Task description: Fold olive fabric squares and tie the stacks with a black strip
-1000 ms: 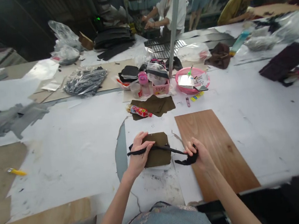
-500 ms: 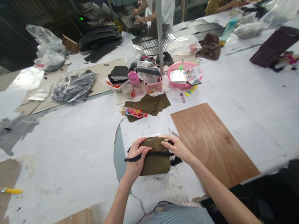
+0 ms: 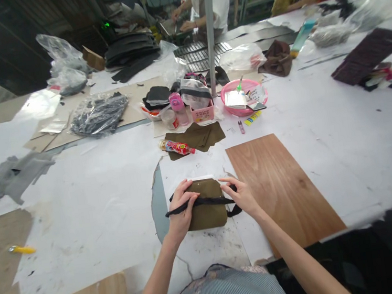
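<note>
An olive-green fabric piece [image 3: 208,217] with clipped corners lies flat on the white-covered table in front of me. Across it runs a narrow black strap [image 3: 210,201], its left end jutting past the piece. My left hand [image 3: 181,210] rests on the left side of the piece, thumb and fingers pinching the strap there. Just past the right edge, my right hand [image 3: 241,196] has its fingers bent around a black part of the strap, partly hidden by the hand. More black strap loops out below it.
A wooden board [image 3: 284,188] lies to the right. Beyond the piece are olive scraps [image 3: 205,136], a red-labelled bottle [image 3: 177,147], a pink basket [image 3: 245,109] and a pink box [image 3: 203,113]. A yellow cutter [image 3: 23,249] lies far left. A metal post [image 3: 210,34] rises behind; co-workers sit beyond.
My right hand has shifted right, off the upper right edge of the olive piece, with black strap at its fingers. My left hand keeps its pinch. The whole view has shifted slightly.
</note>
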### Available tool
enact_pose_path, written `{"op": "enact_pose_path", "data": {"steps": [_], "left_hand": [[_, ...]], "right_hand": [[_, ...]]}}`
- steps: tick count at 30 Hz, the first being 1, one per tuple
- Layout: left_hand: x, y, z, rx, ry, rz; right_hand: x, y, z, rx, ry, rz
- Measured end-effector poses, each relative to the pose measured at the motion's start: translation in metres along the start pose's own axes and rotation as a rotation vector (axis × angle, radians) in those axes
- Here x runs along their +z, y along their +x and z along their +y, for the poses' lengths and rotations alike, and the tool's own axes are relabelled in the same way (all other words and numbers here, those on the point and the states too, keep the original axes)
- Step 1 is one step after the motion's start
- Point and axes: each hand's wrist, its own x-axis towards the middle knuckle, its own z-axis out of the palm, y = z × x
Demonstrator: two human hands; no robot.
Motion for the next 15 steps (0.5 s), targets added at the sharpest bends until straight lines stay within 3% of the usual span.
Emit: {"op": "enact_pose_path", "data": {"steps": [2, 4, 9, 12, 15], "left_hand": [[0.000, 0.000, 0.000, 0.002, -0.010, -0.002], [0.000, 0.000, 0.000, 0.006, -0.013, -0.010], [-0.001, 0.000, 0.004, 0.121, 0.209, 0.050], [-0.004, -0.002, 0.005, 0.218, 0.382, 0.066], [-0.006, -0.002, 0.004, 0.275, 0.411, -0.035]], "right_hand": [[-0.009, -0.006, 0.000, -0.055, -0.083, 0.075], [-0.020, -0.011, -0.004, -0.127, -0.196, 0.049], [-0.040, -0.018, -0.027, -0.296, -0.473, -0.270], [-0.041, -0.019, -0.047, -0.207, -0.410, -0.285], [-0.032, -0.019, -0.066, -0.042, -0.125, -0.266]]}}
